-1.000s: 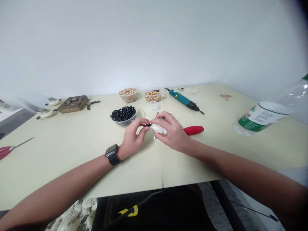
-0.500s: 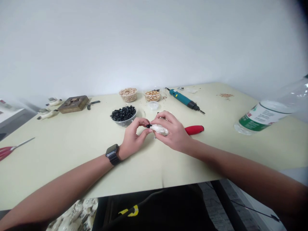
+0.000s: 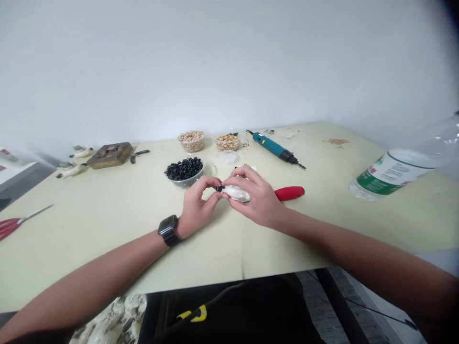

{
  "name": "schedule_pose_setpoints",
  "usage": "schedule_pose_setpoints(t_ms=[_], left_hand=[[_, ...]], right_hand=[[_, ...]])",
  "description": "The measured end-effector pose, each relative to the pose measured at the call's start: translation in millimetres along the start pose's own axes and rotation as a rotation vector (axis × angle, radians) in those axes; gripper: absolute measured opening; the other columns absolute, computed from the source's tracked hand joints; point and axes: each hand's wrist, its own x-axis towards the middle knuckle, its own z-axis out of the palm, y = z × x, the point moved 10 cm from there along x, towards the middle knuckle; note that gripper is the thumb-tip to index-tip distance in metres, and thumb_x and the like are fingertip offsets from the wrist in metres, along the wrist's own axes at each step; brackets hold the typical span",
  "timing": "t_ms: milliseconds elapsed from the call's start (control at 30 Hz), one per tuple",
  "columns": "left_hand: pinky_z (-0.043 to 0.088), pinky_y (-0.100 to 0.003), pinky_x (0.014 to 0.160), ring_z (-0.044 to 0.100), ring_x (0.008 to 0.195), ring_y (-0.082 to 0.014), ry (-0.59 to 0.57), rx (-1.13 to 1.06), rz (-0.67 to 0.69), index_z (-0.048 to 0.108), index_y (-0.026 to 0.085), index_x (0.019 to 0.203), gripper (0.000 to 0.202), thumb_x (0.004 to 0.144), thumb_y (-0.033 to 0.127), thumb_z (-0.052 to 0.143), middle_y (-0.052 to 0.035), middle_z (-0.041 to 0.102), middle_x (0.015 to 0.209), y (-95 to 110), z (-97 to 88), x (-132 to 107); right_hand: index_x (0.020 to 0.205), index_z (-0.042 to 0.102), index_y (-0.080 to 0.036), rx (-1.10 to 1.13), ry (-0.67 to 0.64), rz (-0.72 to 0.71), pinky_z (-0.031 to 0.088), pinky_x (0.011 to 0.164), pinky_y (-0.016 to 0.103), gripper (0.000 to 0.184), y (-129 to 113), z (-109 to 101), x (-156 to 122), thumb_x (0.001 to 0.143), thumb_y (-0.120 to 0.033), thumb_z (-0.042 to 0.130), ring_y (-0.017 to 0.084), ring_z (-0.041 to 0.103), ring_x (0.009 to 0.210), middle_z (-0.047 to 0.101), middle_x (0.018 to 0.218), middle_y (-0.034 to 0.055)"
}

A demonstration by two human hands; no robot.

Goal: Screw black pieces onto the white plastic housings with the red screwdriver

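Note:
Over the middle of the table, my right hand is closed around a glossy white plastic piece. At its left end, my left hand pinches a small black part between thumb and fingers. The black part touches the white piece; how they join is hidden by the fingertips. Just behind my left hand stands a clear bowl heaped with small black parts. A red-handled tool lies beyond my right wrist, its front portion mostly covered by the hand.
Tubs of beige pieces and brass-coloured pieces stand behind. A teal power screwdriver lies at back right, a large bottle farther right. At left are a brown block, white pieces and a red-handled screwdriver.
Both hands stay in nearly the same place. The fingers and the black part have shifted very slightly against the white piece.

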Motion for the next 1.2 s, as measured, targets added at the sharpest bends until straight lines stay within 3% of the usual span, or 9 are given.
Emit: schedule_pose_setpoints(t_ms=[333, 567, 733, 933, 1200], left_hand=[[0.053, -0.027, 0.076, 0.067, 0.082, -0.0145, -0.007, 0.090, 0.079, 0.067, 0.020, 0.098, 0.013, 0.095, 0.022, 0.080, -0.0006, 0.072, 0.090, 14.6, -2.7, 4.1], [0.059, -0.032, 0.091, 0.070, 0.101, -0.0173, -0.001, -0.165, -0.100, 0.063, 0.022, 0.109, 0.018, 0.099, 0.028, 0.076, -0.0050, 0.070, 0.108, -2.8, 5.0, -2.8], [0.056, -0.026, 0.080, 0.065, 0.095, -0.0145, -0.017, -0.424, -0.314, 0.053, 0.025, 0.113, 0.021, 0.104, 0.035, 0.070, -0.0040, 0.064, 0.110, -12.1, 22.1, -12.0], [0.057, -0.030, 0.092, 0.063, 0.107, -0.0164, -0.003, -0.433, -0.281, 0.050, 0.026, 0.113, 0.027, 0.104, 0.043, 0.070, -0.0040, 0.057, 0.116, -8.9, 23.3, -11.7], [0.058, -0.029, 0.085, 0.063, 0.099, -0.0160, 0.021, -0.412, -0.294, 0.051, 0.026, 0.109, 0.034, 0.099, 0.047, 0.075, -0.0037, 0.058, 0.110, -11.8, 20.2, -10.5]], right_hand=[[0.124, 0.067, -0.024, 0.006, -0.021, 0.009, 0.056, 0.099, 0.043, 0.031, -2.1, 1.4, 0.2, 0.097, -0.009, 0.066, 0.027, 0.065, 0.114, 0.060, 0.124, 0.0101], [0.123, 0.069, -0.022, 0.047, 0.037, 0.007, 0.056, 0.096, 0.041, 0.029, -4.2, -2.2, 2.5, 0.097, -0.009, 0.067, 0.025, 0.065, 0.111, 0.060, 0.121, 0.0100], [0.124, 0.069, -0.024, 0.074, 0.057, 0.044, 0.056, 0.099, 0.043, 0.033, -3.1, -0.8, 2.3, 0.095, -0.009, 0.067, 0.026, 0.064, 0.114, 0.060, 0.121, 0.0097], [0.124, 0.069, -0.023, 0.100, 0.070, 0.041, 0.057, 0.098, 0.042, 0.031, -6.1, -0.3, 2.8, 0.095, -0.010, 0.067, 0.025, 0.064, 0.113, 0.061, 0.121, 0.0095], [0.123, 0.068, -0.026, 0.086, 0.057, 0.069, 0.058, 0.098, 0.045, 0.029, -5.7, 1.2, 3.1, 0.097, -0.013, 0.066, 0.027, 0.065, 0.114, 0.062, 0.121, 0.0099]])
